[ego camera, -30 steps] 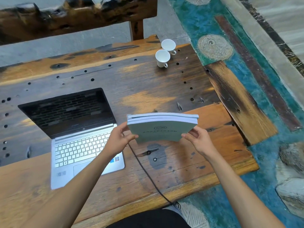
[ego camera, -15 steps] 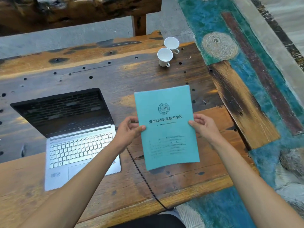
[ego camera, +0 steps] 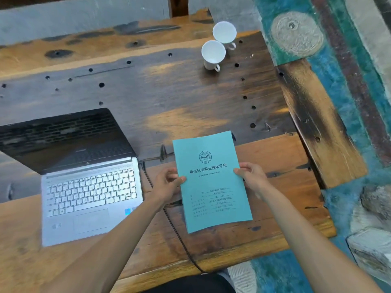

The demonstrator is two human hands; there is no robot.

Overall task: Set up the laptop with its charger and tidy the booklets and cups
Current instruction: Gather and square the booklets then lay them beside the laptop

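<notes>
The teal booklets (ego camera: 211, 182) lie cover-up just above the near right part of the wooden table (ego camera: 169, 98). My left hand (ego camera: 167, 185) pinches their left edge and my right hand (ego camera: 251, 178) pinches the right edge. To the left stands an open silver laptop (ego camera: 88, 193) with a dark screen. A black charger cable (ego camera: 175, 231) runs from the laptop's right side, under the booklets' corner, over the table's front edge. Two white cups (ego camera: 213, 52) stand together at the far right of the table.
The table's right edge drops to a teal painted floor (ego camera: 296, 271) with stones at the lower right. A dark wooden bench and a grey slab (ego camera: 84, 15) lie beyond the table's far edge. Small holes dot the tabletop.
The booklets went from standing on edge with the spines up to lying flat with the cover facing me, and they have come lower and nearer the table. Both hands kept their hold.
</notes>
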